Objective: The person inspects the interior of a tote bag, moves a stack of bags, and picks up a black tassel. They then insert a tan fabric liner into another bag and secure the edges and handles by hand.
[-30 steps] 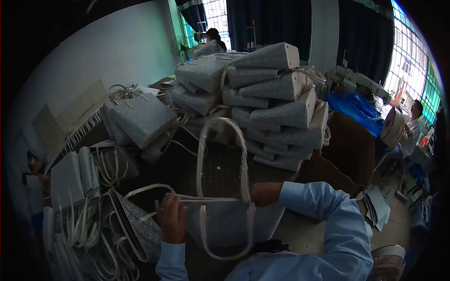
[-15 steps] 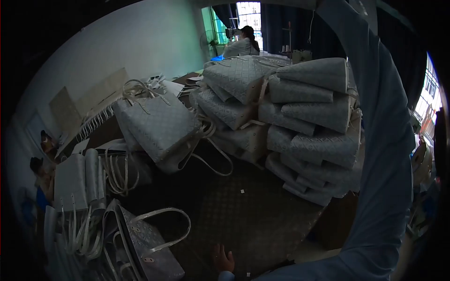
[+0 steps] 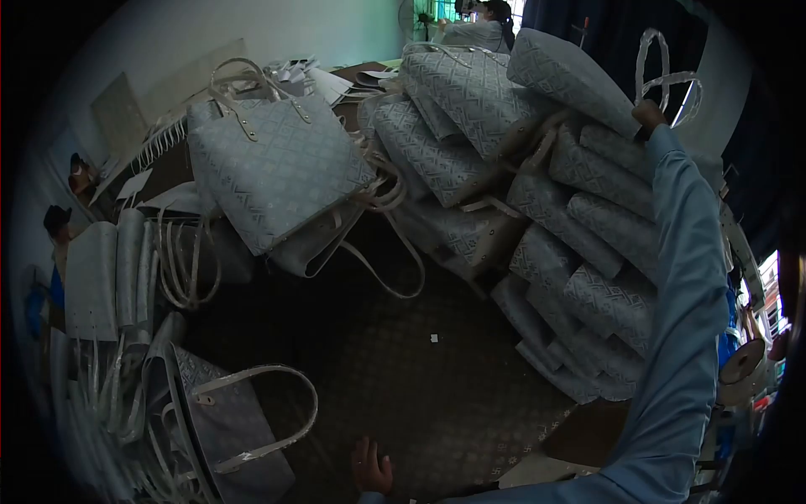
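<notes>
My right hand (image 3: pixel 649 118) is closed on a silver-grey patterned tote bag (image 3: pixel 573 80) at the top of the right-hand stack, at the end where its pale handles (image 3: pixel 665 80) stick up. The bag lies tilted on its side. At the bottom centre my left hand (image 3: pixel 371 469) rests over the dark table (image 3: pixel 386 378) with its fingers stretched out and nothing in it. To its left stands an upright tote bag (image 3: pixel 239 424) with a looped handle.
A tall stack of similar bags (image 3: pixel 579 252) rises at the right. Another tote bag (image 3: pixel 277 168) leans at centre left, with more bags (image 3: pixel 92 277) and hanging straps at the far left. A person (image 3: pixel 478 32) sits at the back; another person (image 3: pixel 59 223) is at the left edge.
My right hand has come down into view, holding a tote bag on top of the right-hand stack. My left hand has shifted slightly left in view. The whole view has turned somewhat.
</notes>
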{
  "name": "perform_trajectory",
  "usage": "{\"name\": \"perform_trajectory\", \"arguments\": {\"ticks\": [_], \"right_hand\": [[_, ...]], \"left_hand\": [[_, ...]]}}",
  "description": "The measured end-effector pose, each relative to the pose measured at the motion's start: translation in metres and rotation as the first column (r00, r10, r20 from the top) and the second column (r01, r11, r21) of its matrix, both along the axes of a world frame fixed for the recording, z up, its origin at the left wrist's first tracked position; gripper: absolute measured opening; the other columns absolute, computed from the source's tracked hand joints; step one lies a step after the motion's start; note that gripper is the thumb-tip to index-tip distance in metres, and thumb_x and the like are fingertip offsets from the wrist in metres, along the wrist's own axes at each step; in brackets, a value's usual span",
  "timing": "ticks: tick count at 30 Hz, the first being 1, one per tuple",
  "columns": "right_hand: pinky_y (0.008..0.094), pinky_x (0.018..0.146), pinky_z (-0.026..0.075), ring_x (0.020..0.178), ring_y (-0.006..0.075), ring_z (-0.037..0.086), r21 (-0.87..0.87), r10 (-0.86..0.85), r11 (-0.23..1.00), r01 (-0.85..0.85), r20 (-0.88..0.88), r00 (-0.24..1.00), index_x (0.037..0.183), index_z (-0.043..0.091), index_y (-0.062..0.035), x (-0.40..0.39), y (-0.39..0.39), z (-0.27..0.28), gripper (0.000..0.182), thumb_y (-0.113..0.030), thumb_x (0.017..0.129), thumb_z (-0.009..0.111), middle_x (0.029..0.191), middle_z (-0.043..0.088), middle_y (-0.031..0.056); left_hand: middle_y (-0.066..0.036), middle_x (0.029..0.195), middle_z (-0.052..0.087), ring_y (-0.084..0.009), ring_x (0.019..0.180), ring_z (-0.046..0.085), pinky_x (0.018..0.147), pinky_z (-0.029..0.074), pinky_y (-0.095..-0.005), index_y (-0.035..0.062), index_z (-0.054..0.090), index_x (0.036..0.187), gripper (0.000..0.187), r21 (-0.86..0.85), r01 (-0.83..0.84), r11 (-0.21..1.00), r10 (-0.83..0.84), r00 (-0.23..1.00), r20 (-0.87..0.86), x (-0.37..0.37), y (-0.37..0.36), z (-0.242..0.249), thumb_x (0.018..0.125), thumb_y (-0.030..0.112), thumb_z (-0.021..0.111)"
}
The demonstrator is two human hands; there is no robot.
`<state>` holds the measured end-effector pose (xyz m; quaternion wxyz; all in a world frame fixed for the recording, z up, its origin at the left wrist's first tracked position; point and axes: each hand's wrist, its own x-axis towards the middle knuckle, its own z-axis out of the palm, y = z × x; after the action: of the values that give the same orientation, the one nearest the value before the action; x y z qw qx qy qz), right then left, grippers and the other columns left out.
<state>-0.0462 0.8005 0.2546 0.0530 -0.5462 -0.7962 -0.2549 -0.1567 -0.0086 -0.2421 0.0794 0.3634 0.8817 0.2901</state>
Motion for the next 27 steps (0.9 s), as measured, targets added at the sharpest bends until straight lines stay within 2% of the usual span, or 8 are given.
{"name": "perform_trajectory", "arguments": {"ticks": [5,7,9,10,21,22,24,27], "right_hand": [[0.0343,0.079,0.054,0.089,0.0227,0.064,0.118,0.123,0.972,-0.204,0.484,0.866,0.094,0.066,-0.0077,0.019,-0.011,0.01,0.023,-0.022,0.076,0.07,0.096,0.066,0.0089],[0.0392,0.079,0.054,0.091,0.0285,0.064,-0.231,-0.051,0.93,-0.285,-0.85,0.524,0.098,0.065,-0.0025,0.025,0.051,-0.003,0.029,-0.022,0.077,0.065,0.101,0.065,0.0169],[0.0409,0.077,0.054,0.09,0.0309,0.064,-0.18,-0.053,0.911,-0.37,-0.943,0.33,0.099,0.065,0.0002,0.022,0.047,0.011,0.031,-0.022,0.077,0.063,0.1,0.065,0.0208],[0.0417,0.076,0.054,0.09,0.0331,0.063,-0.028,0.137,0.975,-0.219,-0.7,0.701,0.095,0.064,0.0026,0.03,0.068,0.017,0.029,-0.021,0.079,0.061,0.097,0.064,0.024],[0.045,0.076,0.049,0.084,0.035,0.061,0.494,0.634,0.57,-0.657,0.243,0.734,0.097,0.06,-0.0036,-0.106,-0.269,-0.104,0.029,-0.029,0.094,0.047,0.095,0.062,0.0197],[0.0424,0.077,0.048,0.086,0.0317,0.061,0.102,0.414,0.908,-0.406,-0.365,0.834,0.101,0.06,-0.0043,-0.124,-0.33,-0.138,0.024,-0.025,0.09,0.053,0.095,0.063,0.018],[0.039,0.067,0.049,0.077,0.0308,0.063,0.45,0.977,0.134,-0.883,0.087,0.193,0.102,0.063,-0.005,-0.156,-0.403,-0.281,0.02,-0.02,0.089,0.057,0.084,0.065,0.0155],[0.037,0.083,0.05,0.093,0.0309,0.065,-0.222,0.483,-0.025,-0.975,-0.856,0.182,0.111,0.062,-0.0023,-0.15,-0.691,-0.327,0.029,-0.015,0.085,0.065,0.097,0.067,0.0186]], "left_hand": [[-0.017,0.136,0.045,-0.0371,0.125,0.043,0.103,0.033,-0.0505,0.0029,0.052,0.124,0.046,0.066,0.001,0.998,0.003,0.999,-0.052,0.001,0.002,0.003,0.083,0.024,0.06],[-0.017,0.136,0.045,-0.0363,0.125,0.043,0.102,0.034,-0.05,0.0035,0.052,0.124,0.046,0.077,-0.033,0.996,0.038,0.997,-0.066,0.001,0.0,0.006,0.084,0.024,0.06],[-0.016,0.136,0.045,-0.0355,0.125,0.043,0.101,0.035,-0.0495,0.0041,0.052,0.124,0.045,0.102,-0.028,0.994,0.036,0.996,-0.078,0.0,0.004,0.006,0.085,0.024,0.061],[-0.015,0.137,0.044,-0.0351,0.125,0.043,0.102,0.035,-0.05,0.0045,0.053,0.123,0.043,0.118,-0.023,0.993,0.031,0.997,-0.07,0.001,0.003,0.004,0.085,0.024,0.061],[-0.014,0.141,0.039,-0.033,0.131,0.037,0.105,0.032,-0.0483,0.0029,0.051,0.125,0.041,0.205,0.004,0.979,0.009,0.998,-0.064,0.002,-0.006,-0.018,0.088,0.02,0.058],[-0.014,0.142,0.038,-0.0321,0.132,0.035,0.105,0.032,-0.0476,0.0035,0.051,0.125,0.041,0.195,0.013,0.981,-0.002,0.998,-0.057,0.003,-0.012,-0.016,0.088,0.021,0.057],[-0.014,0.143,0.037,-0.0312,0.133,0.034,0.106,0.031,-0.0469,0.0041,0.05,0.125,0.041,0.194,-0.007,0.981,0.017,0.999,-0.046,0.002,-0.013,-0.016,0.088,0.021,0.057],[-0.014,0.142,0.038,-0.029,0.13,0.038,0.106,0.033,-0.0452,0.0048,0.047,0.129,0.041,0.013,0.175,0.985,-0.175,0.984,0.028,-0.002,-0.042,-0.014,0.094,0.024,0.051]]}}
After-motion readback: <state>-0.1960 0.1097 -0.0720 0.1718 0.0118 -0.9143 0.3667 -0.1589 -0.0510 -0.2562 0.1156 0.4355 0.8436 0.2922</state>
